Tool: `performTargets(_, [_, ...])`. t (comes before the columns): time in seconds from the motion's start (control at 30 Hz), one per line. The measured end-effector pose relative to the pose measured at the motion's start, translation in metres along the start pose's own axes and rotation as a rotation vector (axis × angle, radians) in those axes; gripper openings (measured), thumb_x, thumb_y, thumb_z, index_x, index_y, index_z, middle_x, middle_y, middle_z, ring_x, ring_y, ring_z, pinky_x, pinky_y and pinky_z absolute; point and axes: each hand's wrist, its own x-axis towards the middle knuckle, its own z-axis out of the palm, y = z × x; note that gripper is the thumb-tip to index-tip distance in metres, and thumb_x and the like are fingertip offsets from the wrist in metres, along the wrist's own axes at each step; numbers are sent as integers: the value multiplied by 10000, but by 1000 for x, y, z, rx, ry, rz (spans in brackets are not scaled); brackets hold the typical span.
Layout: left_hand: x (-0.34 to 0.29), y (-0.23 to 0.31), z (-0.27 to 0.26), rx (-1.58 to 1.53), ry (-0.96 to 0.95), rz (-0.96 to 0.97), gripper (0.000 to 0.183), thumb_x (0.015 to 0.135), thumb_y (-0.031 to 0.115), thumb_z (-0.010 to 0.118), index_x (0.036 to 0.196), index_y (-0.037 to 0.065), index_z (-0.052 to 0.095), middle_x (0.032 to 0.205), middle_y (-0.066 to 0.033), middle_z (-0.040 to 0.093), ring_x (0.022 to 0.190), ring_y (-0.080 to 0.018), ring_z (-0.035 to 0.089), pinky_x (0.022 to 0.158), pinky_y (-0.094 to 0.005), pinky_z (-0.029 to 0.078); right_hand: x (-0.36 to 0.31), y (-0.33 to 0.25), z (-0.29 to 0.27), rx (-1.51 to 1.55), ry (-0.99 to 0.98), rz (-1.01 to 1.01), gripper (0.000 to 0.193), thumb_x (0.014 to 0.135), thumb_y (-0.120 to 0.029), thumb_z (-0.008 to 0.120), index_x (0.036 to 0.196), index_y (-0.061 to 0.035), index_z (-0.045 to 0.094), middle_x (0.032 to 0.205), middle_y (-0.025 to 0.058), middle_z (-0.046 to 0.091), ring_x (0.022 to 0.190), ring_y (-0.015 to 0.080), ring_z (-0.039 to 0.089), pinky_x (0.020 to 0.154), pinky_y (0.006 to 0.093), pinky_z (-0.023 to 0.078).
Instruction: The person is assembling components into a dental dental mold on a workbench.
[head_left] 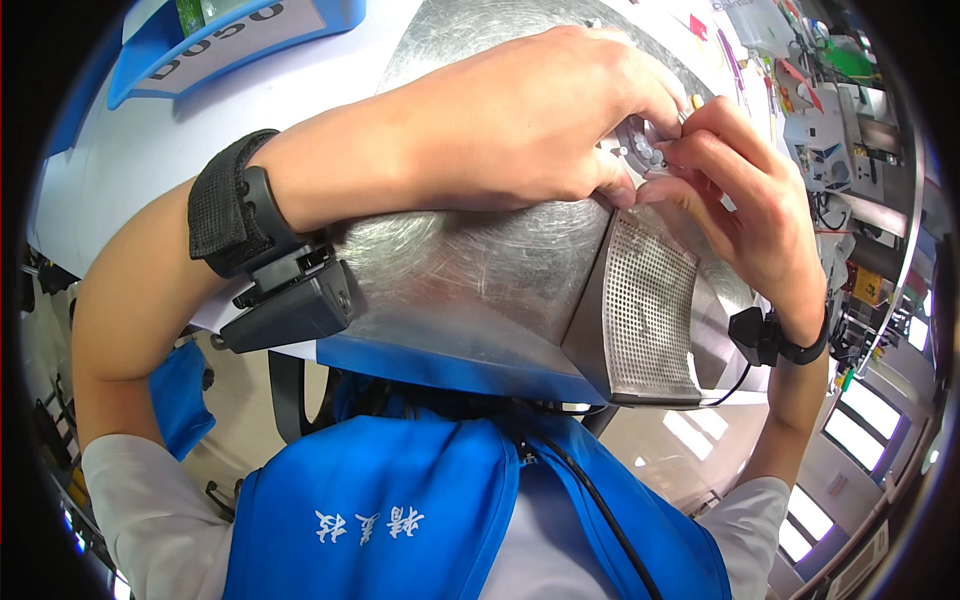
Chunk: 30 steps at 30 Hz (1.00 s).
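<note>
A small, translucent whitish plastic part [645, 148] with rounded bumps sits between my two hands, above the far right of a scratched metal work surface [470, 270]. The thumb and index finger of my left hand [580, 115] close around it from the left. My right hand [745, 185] meets it from the other side, thumb and fingertips pinched at its edge. What lies inside that right pinch is too small and covered to make out. Just below the hands is a perforated metal panel [650, 300] set into the surface.
At the far left stands a blue bin [235, 50] with a label and something green in it. Tools, cables and small parts crowd the far right of the bench. Dark strapped devices sit on my left wrist [265, 240] and right wrist [780, 338]; a thin cable trails from the right one.
</note>
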Motion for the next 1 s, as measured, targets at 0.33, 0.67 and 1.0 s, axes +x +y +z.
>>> performTargets(0.33, [-1, 2, -1, -8, -16, 52, 397, 801, 66, 834, 1177, -43, 773, 1290, -232, 733, 1217, -408, 685, 1060, -462, 536, -8, -1, 14, -117, 202, -117, 254, 824, -27, 870, 1038, 40, 752, 945, 118, 671, 718, 257, 694, 629, 347, 564])
performTargets(0.67, [-5, 0, -1, 21, 3, 41, 391, 794, 88, 848, 1157, -34, 768, 1294, -220, 734, 1212, -407, 685, 1051, -461, 536, -13, -10, 5, -1, 97, 68, 266, 852, -31, 832, 1105, 21, 766, 1065, 125, 680, 814, 223, 681, 733, 335, 555])
performTargets(1.0, [-3, 5, 3, 97, 30, 12, 432, 770, 134, 885, 1159, -4, 759, 1172, -195, 750, 1118, -396, 702, 1007, -464, 554, -12, -20, 6, -111, 129, 56, 307, 803, 33, 836, 1092, 11, 738, 1029, 131, 674, 801, 256, 689, 712, 340, 556])
